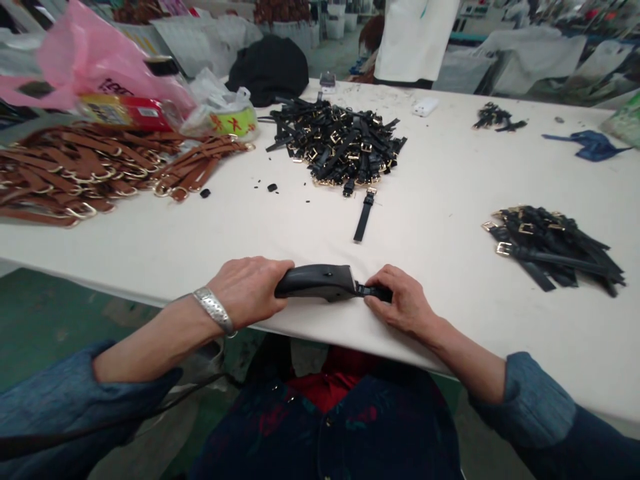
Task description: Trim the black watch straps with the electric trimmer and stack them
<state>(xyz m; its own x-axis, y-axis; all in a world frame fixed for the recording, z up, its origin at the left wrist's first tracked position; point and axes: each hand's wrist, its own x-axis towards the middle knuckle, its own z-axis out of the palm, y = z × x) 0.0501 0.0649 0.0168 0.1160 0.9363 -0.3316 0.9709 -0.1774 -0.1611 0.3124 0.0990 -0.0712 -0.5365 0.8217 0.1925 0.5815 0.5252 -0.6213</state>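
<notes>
My left hand (250, 290) is wrapped round the back end of a black corded handheld tool (317, 281), whose exact kind I cannot make out. Its front end points right, toward my right hand (400, 301). There a short black buckle strap (376, 292) is pinched between my right thumb and fingers, with its near end at the tool's tip; whether they touch is hard to tell. One more black buckle strap (365, 217) lies alone just beyond. Behind it rises a big heap of black straps with gold buckles (345, 143). A smaller pile of black straps (555, 247) lies at the right.
Brown straps with gold rings (85, 163) cover the table's left side, beside a pink plastic bag (110, 60). A black cap (270, 67) sits at the back. Farther right lie a small black cluster (495, 117) and blue cloth (593, 143). A person (415, 40) stands across the table.
</notes>
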